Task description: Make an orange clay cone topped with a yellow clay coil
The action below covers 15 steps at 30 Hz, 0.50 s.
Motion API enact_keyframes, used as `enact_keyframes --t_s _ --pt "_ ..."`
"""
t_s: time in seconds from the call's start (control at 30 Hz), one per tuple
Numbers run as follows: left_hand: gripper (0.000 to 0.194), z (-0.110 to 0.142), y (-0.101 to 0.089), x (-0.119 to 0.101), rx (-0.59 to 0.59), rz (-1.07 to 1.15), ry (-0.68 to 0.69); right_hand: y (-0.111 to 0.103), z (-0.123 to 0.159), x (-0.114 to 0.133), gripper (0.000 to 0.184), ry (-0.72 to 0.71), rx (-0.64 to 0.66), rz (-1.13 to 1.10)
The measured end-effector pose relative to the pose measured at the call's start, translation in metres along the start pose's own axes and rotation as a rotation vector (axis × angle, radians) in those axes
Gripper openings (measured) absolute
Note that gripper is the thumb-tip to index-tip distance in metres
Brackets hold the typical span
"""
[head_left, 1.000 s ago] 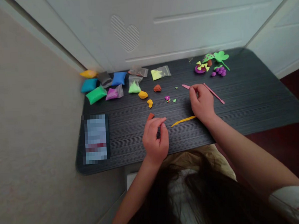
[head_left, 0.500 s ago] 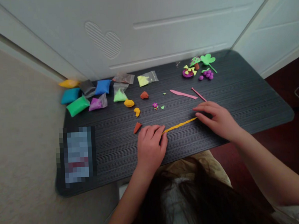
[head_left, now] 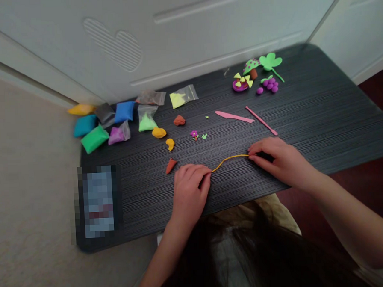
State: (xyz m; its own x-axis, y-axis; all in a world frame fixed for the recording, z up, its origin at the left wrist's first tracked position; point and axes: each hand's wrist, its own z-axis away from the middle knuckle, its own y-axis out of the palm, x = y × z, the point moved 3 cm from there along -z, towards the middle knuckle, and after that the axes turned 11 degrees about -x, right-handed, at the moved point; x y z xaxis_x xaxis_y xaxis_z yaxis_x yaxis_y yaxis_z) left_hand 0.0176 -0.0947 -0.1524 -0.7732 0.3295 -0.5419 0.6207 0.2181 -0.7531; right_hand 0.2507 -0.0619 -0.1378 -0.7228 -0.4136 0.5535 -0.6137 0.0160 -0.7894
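A thin yellow clay strip (head_left: 230,157) runs between my two hands over the dark table, bowed slightly away from me. My left hand (head_left: 191,189) pinches its left end between thumb and fingers. At the other end, my right hand (head_left: 275,158) pinches it the same way. Left of my left hand lies an orange-brown clay cone (head_left: 171,165). Beyond it are yellow clay pieces (head_left: 159,132) and a reddish-brown clay lump (head_left: 179,120). Past the strip sit a small purple clay flower (head_left: 194,134), a pink plastic knife (head_left: 233,116) and a pink thin stick tool (head_left: 261,120).
Several coloured clay packets (head_left: 95,139) are grouped at the table's back left, with a yellow clay bag (head_left: 183,97) beside them. Finished-looking clay shapes, among them a green clover (head_left: 270,62) and purple grapes (head_left: 271,85), stand at the back right. A blurred-out rectangle (head_left: 98,202) covers the left end.
The yellow strip went from nearly straight and wider-looking to thin and curved. Both hands' fingers have closed on its ends. The whole view has shifted slightly, and the stick tool is now fully visible.
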Motion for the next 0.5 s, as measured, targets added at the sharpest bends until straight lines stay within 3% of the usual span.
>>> enact_keyframes --t_s 0.17,0.27,0.4,0.5 --pt "0.010 0.000 -0.007 -0.008 -0.028 0.069 -0.064 -0.007 0.001 -0.004 0.011 0.071 -0.028 -0.028" --pt "0.015 -0.001 -0.012 -0.013 -0.048 0.082 -0.063 -0.009 -0.004 0.001 0.028 0.050 -0.079 -0.020" --pt "0.017 -0.003 -0.019 -0.019 -0.035 0.080 0.007 0.008 -0.019 0.034 0.047 -0.189 0.096 -0.088" --pt "0.017 -0.003 -0.029 -0.018 -0.043 0.070 0.043 0.026 -0.034 0.058 0.026 -0.240 0.250 -0.245"
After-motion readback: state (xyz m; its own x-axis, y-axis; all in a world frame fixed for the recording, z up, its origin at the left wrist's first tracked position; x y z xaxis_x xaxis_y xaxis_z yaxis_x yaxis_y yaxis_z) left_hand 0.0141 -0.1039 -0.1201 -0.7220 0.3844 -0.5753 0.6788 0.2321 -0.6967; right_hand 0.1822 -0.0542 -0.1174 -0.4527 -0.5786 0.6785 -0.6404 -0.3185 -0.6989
